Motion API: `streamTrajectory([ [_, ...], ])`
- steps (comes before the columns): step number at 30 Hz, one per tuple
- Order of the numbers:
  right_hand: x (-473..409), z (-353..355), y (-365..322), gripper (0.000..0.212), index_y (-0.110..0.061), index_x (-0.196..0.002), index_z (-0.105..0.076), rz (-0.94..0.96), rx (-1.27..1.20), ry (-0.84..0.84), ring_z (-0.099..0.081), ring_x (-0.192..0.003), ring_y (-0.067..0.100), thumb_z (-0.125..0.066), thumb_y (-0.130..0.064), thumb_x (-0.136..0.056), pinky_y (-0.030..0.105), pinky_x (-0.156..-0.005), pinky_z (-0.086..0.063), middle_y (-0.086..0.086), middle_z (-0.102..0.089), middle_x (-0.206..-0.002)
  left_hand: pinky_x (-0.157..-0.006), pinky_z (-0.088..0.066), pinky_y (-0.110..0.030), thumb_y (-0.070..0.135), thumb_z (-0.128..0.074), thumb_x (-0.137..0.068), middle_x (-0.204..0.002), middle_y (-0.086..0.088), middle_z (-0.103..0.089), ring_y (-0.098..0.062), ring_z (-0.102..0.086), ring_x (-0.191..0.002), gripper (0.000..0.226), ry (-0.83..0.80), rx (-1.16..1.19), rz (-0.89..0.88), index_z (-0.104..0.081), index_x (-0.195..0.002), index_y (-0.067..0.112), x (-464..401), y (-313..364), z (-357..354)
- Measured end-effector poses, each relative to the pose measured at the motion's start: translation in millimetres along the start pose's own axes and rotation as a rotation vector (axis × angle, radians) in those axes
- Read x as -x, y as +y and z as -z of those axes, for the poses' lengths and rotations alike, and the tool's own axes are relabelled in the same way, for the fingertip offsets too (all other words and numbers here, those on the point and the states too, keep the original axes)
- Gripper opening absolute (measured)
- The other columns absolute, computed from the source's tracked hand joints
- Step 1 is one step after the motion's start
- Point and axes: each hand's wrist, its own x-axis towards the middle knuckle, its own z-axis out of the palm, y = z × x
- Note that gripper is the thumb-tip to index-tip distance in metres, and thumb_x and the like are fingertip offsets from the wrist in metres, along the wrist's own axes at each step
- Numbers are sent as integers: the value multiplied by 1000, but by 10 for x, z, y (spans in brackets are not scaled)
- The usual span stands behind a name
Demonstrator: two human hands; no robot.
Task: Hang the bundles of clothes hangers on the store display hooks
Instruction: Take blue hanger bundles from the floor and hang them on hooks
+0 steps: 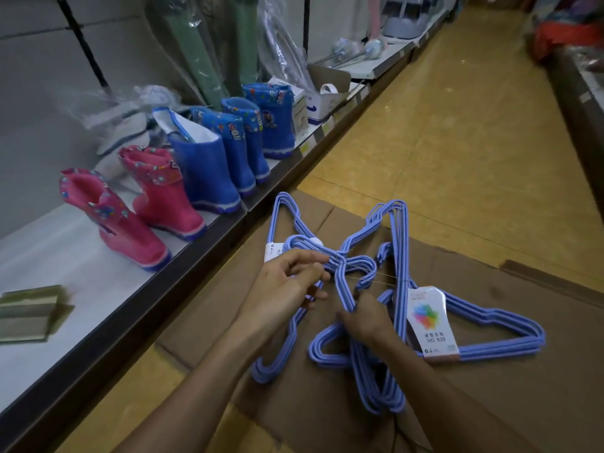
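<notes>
Bundles of light-blue clothes hangers overlap in a tangle above flattened cardboard on the floor. My left hand pinches the hook ends where the bundles cross. My right hand grips the hook of the lower bundle from below. One bundle carries a white label with a coloured print at the right; another white label shows partly behind my left hand. No display hook is visible.
A low white shelf runs along the left with pink rain boots and blue rain boots. Bagged goods and a small box stand further back. A yellow aisle floor stretches ahead; another shelf edge lies at the right.
</notes>
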Motion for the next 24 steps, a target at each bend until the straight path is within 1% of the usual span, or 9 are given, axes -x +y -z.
streamTrajectory([
  [4,-125,-64,14,30,-11,-107,-55,21,89,-11,-59,-106,33,-67,-28,-86,40,-86,-52,14,-62,-112,-59,-52,-25,7,-56,-95,-80,-1,-69,-18,-65,-69,17,7,-11,-30,-69,-105,11,-50,24,83],
  [9,-143,-87,37,25,-10,-112,-54,50,91,51,-60,-106,36,-54,-17,-88,37,-80,-50,15,-63,-113,-56,-54,-21,6,-55,-95,-85,-6,-70,-14,-66,-65,18,7,14,-52,-69,-104,12,-102,79,140],
  [12,-121,9,42,22,-13,-110,-54,98,101,73,-61,-102,37,-53,-18,-88,34,-73,-46,16,-65,-109,-59,-52,-26,7,-54,-96,-86,-6,-68,-16,-65,-67,17,37,72,-49,-69,-101,14,-193,120,128],
  [15,-47,184,52,23,-11,-112,-56,147,91,87,-60,-106,38,-55,-19,-91,33,-75,-43,18,-64,-111,-65,-52,-31,8,-54,-97,-87,-7,-69,-19,-66,-71,17,41,96,-64,-68,-105,13,-275,176,89],
  [16,-19,256,58,21,-11,-110,-57,167,67,98,-61,-103,38,-55,-18,-91,33,-75,-46,17,-65,-106,-67,-51,-33,9,-54,-97,-87,-7,-69,-20,-66,-72,18,37,103,-74,-68,-106,12,-295,200,69],
  [19,57,520,52,12,-14,-100,-61,237,-69,132,-67,-83,37,-57,-15,-88,48,-70,-57,11,-65,-83,-69,-52,-35,9,-53,-97,-87,-6,-69,-20,-66,-73,19,38,121,-109,-69,-107,12,-357,265,12],
  [20,66,612,60,10,-14,-98,-62,250,-113,148,-69,-75,31,-59,-14,-88,45,-64,-59,9,-67,-79,-68,-53,-34,8,-53,-97,-87,-6,-68,-19,-66,-72,19,43,127,-114,-69,-106,12,-383,277,-16],
  [22,114,804,60,4,-13,-92,-63,246,-206,165,-67,-57,16,-64,-13,-88,32,-48,-55,5,-68,-70,-62,-52,-29,8,-53,-97,-84,-6,-67,-17,-65,-68,18,48,131,-109,-69,-103,12,-428,280,-93],
  [24,163,954,81,11,-13,-87,-61,217,-337,161,-62,-46,14,-71,-17,-86,27,-42,-50,6,-66,-63,-56,-51,-24,7,-52,-98,-81,-4,-65,-17,-63,-65,18,31,123,-87,-68,-100,12,-450,277,-201],
])
